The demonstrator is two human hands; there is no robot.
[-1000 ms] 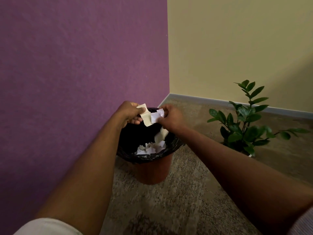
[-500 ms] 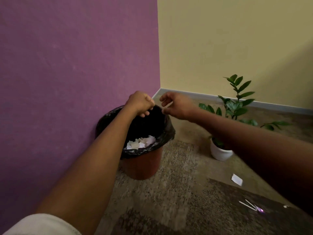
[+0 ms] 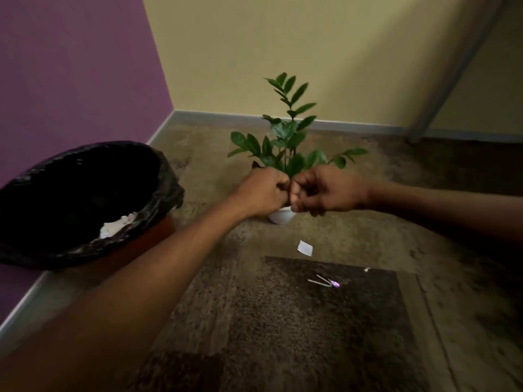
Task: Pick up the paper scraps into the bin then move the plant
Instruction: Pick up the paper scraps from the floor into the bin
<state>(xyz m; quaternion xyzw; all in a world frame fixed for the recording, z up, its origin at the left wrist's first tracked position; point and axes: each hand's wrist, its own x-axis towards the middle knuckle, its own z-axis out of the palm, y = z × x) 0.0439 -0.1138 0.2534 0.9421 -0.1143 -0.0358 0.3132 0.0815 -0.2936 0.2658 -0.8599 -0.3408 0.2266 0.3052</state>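
Note:
A bin [image 3: 167,193] lined with a black bag stands at the left by the purple wall, with white paper scraps [image 3: 116,226] inside. One white paper scrap [image 3: 305,247] lies on the carpet. The green plant [image 3: 285,137] in its white pot [image 3: 280,217] stands further back in the middle. My left hand [image 3: 263,193] and my right hand [image 3: 325,190] are closed fists, knuckle to knuckle, just in front of the plant's stems and above the pot. Nothing shows inside either fist. Whether they touch the plant is hidden.
A thin pale wire-like item with a purple tip [image 3: 325,282] and a tiny white speck [image 3: 367,269] lie on the dark rug patch. A grey slanted post [image 3: 441,89] leans against the yellow wall at the right. Walls meet in a corner behind the bin.
The paper I held over the bin has dropped in. Both hands moved right from above the bin to the plant and closed into fists. The view swung right.

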